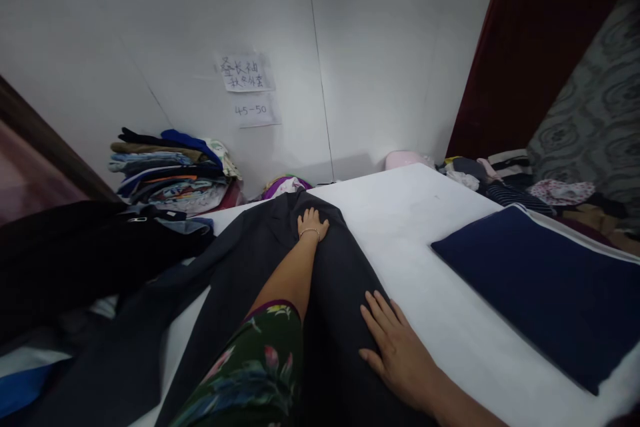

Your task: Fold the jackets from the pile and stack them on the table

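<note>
A dark grey jacket [340,280] lies spread over the white table [400,213], one sleeve reaching out to the left. Near its collar end my left hand [312,223] rests flat on the cloth, fingers spread, a thin bracelet at the wrist. My right hand [393,343] lies along the jacket's right edge with its fingers stretched out and the palm down. Neither hand grips the fabric. The lower part of the jacket runs out of view below, partly behind my left arm in its floral sleeve.
A folded navy garment [545,287] lies at the right. Black clothes [75,260] are heaped at the left, with a stack of folded clothes [173,170] behind. More loose clothes [560,193] lie beyond the table at the far right. Handwritten papers [246,73] hang on the wall.
</note>
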Demonstrator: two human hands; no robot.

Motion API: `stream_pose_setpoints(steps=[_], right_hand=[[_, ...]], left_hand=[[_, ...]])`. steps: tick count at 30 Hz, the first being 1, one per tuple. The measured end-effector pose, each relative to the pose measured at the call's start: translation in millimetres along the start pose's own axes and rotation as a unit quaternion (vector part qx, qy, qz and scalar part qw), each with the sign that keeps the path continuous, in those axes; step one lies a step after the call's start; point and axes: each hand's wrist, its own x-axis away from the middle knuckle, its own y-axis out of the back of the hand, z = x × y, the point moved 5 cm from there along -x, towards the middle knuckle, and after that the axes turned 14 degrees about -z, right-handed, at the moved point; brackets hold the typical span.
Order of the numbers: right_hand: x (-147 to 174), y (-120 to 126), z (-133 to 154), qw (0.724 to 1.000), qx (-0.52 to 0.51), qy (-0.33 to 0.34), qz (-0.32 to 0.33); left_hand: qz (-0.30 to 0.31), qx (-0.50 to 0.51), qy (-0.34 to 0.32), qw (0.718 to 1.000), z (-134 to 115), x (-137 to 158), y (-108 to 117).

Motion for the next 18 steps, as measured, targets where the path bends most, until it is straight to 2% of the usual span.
stream_pose_setpoints(steps=[6,9,11,14,18], right_hand=[[-3,5,3,1.000,-0.015,0.001,-0.010],[-3,4,3,1.000,-0.018,0.002,-0.011],[-3,4,3,1.000,-0.017,0.003,-0.013],[-4,5,4,1.000,-0.018,0.005,-0.016],[-4,7,4,1.000,-0.008,0.012,-0.016]], left_hand=[[0.049,0.006,-0.012,0.999,-4,-14,18],[0.018,0.008,-0.010,1.000,-18,-6,29],[-0.012,0.018,-0.042,0.999,-34,6,30],[-0.004,0.031,-0.108,0.994,-51,26,18],[0.085,0.024,-0.093,0.992,-48,38,-5]])
